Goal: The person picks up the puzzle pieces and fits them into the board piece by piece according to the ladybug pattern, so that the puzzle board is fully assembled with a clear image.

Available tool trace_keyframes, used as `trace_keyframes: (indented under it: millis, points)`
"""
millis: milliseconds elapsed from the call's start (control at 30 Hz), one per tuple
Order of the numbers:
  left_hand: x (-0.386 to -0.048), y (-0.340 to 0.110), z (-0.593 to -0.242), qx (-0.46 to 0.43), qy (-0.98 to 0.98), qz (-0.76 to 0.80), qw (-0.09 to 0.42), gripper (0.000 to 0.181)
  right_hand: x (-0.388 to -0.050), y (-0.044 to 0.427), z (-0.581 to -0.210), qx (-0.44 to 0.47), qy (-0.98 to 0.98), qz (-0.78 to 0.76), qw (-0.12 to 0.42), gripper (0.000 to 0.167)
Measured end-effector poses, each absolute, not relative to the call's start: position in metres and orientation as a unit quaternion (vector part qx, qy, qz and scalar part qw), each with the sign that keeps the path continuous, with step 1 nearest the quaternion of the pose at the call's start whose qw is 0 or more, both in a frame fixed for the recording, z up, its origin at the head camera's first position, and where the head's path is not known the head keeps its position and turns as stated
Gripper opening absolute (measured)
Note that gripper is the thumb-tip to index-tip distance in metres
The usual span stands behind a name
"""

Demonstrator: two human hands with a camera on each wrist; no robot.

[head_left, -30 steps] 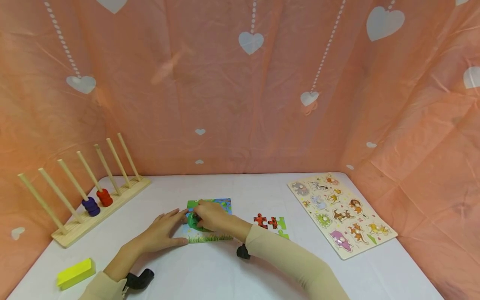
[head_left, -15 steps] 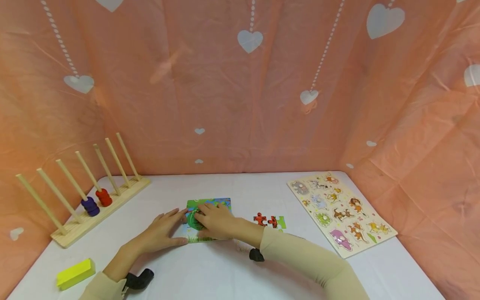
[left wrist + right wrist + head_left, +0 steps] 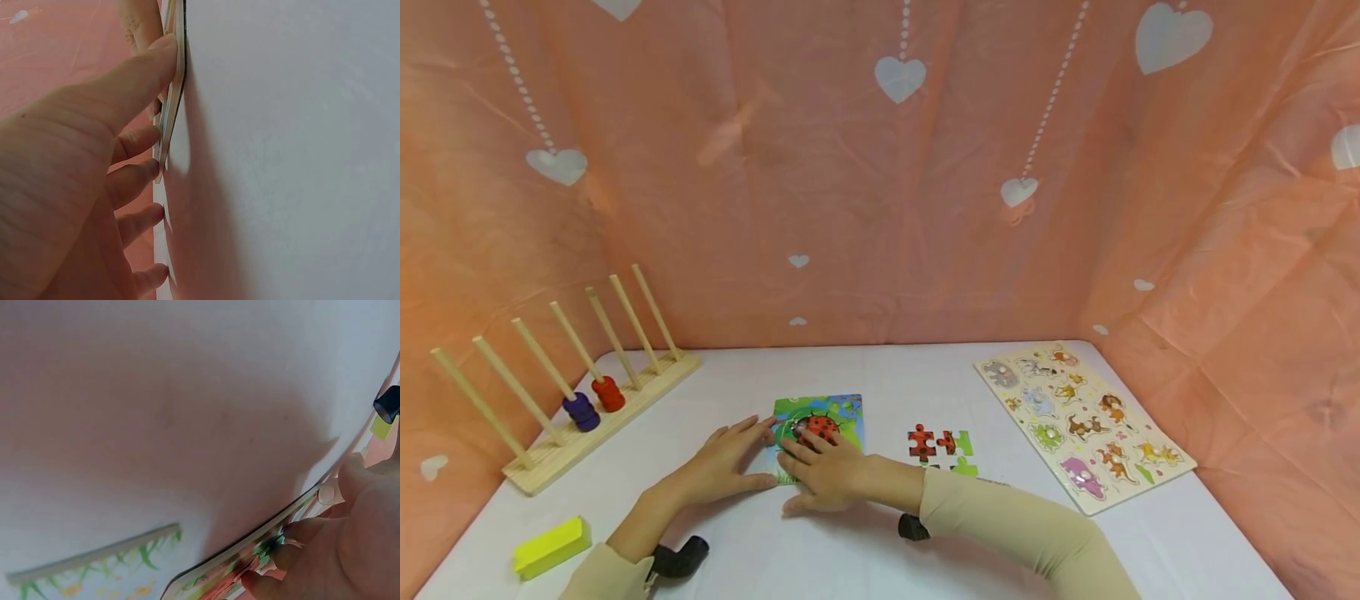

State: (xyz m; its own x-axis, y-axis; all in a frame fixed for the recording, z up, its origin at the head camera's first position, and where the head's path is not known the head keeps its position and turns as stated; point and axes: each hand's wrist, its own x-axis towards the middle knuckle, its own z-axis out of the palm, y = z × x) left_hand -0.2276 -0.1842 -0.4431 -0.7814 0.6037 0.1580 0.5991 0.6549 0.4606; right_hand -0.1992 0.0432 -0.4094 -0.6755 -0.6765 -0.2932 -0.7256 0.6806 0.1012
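A ladybug jigsaw puzzle (image 3: pixel 850 408) lies flat on the white table, its lower right hidden by my right hand. My left hand (image 3: pixel 722 465) rests at its left side, fingers extended, with the thumb touching the board's edge (image 3: pixel 178 75) in the left wrist view. My right hand (image 3: pixel 835 477) is spread over the lower part of the picture, fingertips on it and thumb off the near edge. Right of the board lie loose puzzle pieces: a red one (image 3: pixel 921 442), a red-green one (image 3: pixel 955 442) and a green one (image 3: pixel 964 469). A loose grass-patterned piece (image 3: pixel 119 562) shows in the right wrist view.
A wooden peg stand (image 3: pixel 625 408) with purple and red beads stands at the left. A yellow block (image 3: pixel 552 547) lies near the left front. An animal knob puzzle (image 3: pixel 1082 433) lies at the right. Pink cloth (image 3: pixel 880 208) hangs behind.
My right hand has straightened from curled fingers on the picture to spread fingers, and drawn back toward me, uncovering the ladybug. My left hand has stayed in place.
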Motion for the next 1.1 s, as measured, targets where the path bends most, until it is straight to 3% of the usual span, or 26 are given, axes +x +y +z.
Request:
trace_keyframes:
  millis: [1100]
  points:
    - [-0.2278,-0.1835,-0.4415,0.326,0.912,0.248,0.012,0.087,-0.2057,0.0405,-0.4073,-0.394,0.905,0.109,0.120,0.072]
